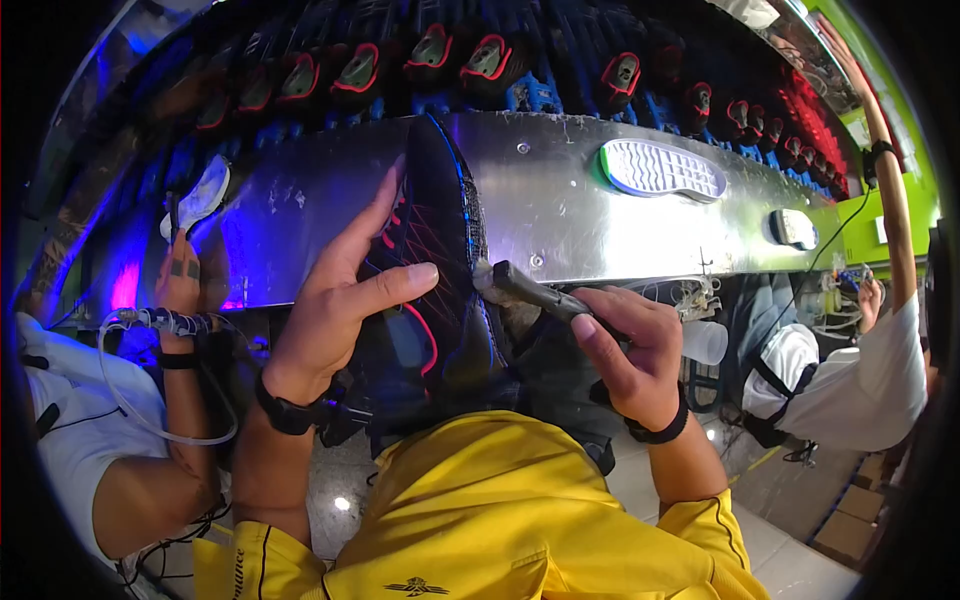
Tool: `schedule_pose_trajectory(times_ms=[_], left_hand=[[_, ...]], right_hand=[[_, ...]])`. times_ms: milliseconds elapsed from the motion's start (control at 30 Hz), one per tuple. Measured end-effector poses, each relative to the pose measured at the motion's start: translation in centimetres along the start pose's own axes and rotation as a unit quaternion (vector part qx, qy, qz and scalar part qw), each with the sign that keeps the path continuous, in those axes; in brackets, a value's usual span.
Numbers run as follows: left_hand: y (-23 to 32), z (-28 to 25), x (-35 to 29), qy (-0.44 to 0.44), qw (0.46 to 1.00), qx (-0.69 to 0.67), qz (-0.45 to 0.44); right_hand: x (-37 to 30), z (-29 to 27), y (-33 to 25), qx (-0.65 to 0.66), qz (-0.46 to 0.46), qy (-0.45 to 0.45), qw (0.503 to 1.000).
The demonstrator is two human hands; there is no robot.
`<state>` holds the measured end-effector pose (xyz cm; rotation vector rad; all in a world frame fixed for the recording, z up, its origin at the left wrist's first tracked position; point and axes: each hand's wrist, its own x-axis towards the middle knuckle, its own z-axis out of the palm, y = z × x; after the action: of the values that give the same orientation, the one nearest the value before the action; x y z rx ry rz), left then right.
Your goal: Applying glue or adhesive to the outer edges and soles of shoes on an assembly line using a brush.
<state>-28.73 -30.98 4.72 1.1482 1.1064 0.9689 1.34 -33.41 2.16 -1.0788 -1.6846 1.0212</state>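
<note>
My left hand [340, 290] grips a black shoe upper [445, 225] with red lacing and a blue line along its lower edge. The thumb lies across its side, and the fingers go behind it. The shoe upper is on its side, its toe end pointing away over the metal bench. My right hand [640, 350] is closed around the dark handle of a brush [535, 292]. The pale bristle end of the brush touches the edge of the upper, near its middle.
On the metal bench [330, 170] lie a white sole [665, 170] and a smaller pale sole [793, 229]. Several black, red-trimmed shoes [430, 48] stand in blue racks behind. One co-worker's hand [180, 275] is near a white sole [205, 195] at left; another person's arm [890, 200] reaches up at right.
</note>
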Motion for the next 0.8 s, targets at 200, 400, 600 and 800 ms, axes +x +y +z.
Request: schedule_pose_trajectory(times_ms=[200,400,600,800], left_hand=[[0.5,0.0,0.9,-0.001,1.0,-0.017,0.001],[1.0,0.1,1.4,0.025,0.997,-0.069,-0.026],[1.7,0.2,2.0,0.073,0.988,-0.106,-0.091],[2.0,1.3,2.8,0.12,0.975,-0.13,-0.133]], right_hand=[[0.3,-1.0,-0.5,-0.017,0.018,-0.034,0.999],[0.3,-2.1,-0.8,-0.011,0.05,-0.058,0.997],[0.8,-3.3,-1.6,-0.022,0.06,-0.064,0.996],[2.6,-5.0,-2.4,-0.124,-0.031,-0.047,0.991]])
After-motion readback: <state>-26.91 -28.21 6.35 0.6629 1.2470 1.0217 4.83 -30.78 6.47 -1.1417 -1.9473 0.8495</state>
